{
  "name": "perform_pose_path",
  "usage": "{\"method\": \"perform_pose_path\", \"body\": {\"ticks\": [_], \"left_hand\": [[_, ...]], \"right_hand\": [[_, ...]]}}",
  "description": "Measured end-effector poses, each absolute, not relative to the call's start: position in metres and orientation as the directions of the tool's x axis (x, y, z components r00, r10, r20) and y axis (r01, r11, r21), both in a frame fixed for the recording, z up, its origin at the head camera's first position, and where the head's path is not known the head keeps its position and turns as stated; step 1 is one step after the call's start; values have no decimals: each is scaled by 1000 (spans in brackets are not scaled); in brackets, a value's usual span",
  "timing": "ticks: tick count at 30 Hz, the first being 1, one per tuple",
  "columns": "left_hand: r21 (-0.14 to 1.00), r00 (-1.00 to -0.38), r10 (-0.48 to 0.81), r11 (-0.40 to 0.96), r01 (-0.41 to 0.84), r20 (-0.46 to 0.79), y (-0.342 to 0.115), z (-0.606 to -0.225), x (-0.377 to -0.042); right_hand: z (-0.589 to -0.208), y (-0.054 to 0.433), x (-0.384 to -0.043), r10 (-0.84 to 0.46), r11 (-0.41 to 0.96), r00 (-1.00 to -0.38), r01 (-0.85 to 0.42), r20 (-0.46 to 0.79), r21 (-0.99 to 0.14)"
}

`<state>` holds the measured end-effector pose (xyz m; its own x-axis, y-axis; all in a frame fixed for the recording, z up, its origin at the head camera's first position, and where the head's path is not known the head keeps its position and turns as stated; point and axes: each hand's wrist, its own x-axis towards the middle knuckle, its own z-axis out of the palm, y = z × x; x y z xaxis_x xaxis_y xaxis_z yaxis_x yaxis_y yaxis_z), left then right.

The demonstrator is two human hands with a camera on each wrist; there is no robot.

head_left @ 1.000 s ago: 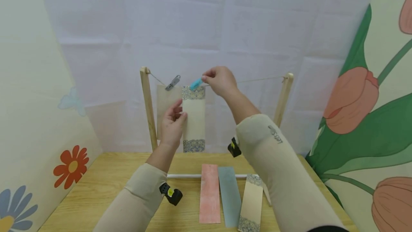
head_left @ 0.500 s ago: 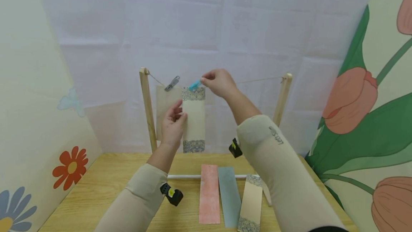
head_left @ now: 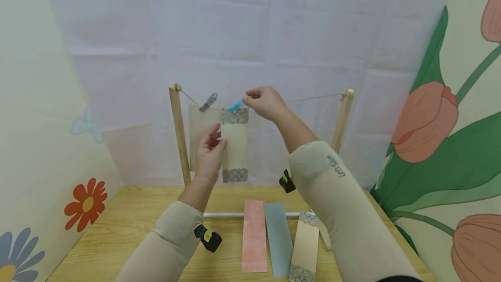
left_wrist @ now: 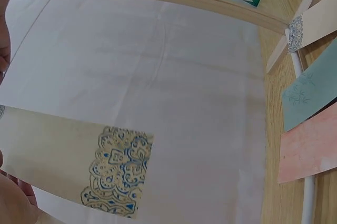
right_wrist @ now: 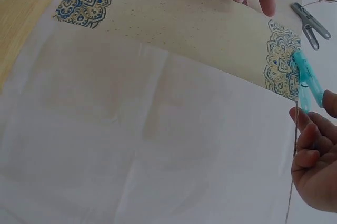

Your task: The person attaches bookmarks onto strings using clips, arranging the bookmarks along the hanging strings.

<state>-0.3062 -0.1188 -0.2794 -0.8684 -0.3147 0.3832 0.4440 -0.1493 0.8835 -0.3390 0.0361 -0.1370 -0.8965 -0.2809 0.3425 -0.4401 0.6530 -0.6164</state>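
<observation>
A cream paper strip (head_left: 236,151) with blue-patterned bands at both ends hangs on a string (head_left: 318,97). My left hand (head_left: 208,156) holds its left edge, thumb in front; some fingertips are hidden at the edge. At the strip's top, a light-blue clothespin (right_wrist: 309,77) bites the patterned band at the string. My right hand (head_left: 267,102) pinches the tail of this clothespin, thumb on one arm in the right wrist view. Left of the strip hangs a plain beige paper (head_left: 197,127), clipped by a grey clothespin (head_left: 208,102).
Wooden posts (head_left: 178,129) carry the string at either side. Below, a pink strip (head_left: 254,236), a grey-blue strip (head_left: 279,238) and another patterned strip (head_left: 304,247) lean on a white rod (head_left: 223,215) over the wooden table (head_left: 137,229). A white cloth (head_left: 250,25) hangs behind.
My right hand and the light-blue clothespin have sunk slightly. The strip's top has dropped a little and its lower end has risen slightly. My left hand has barely moved.
</observation>
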Motion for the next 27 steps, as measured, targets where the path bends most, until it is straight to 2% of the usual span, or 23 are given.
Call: {"method": "perform_pose_path", "body": {"ticks": [11, 18, 27], "left_hand": [[871, -858, -315, -152, 468, 406, -119, -283, -306], [877, -852, -316, -104, 469, 417, -122, -283, -303], [864, -835, -338, -104, 492, 434, -125, -286, -295]], "right_hand": [[-140, 39, -338, -293, 651, -892, -449, 343, -612], [-141, 41, -339, -285, 653, -900, -435, 331, -620], [-142, 50, -338, -263, 604, -888, -456, 377, -654]]}}
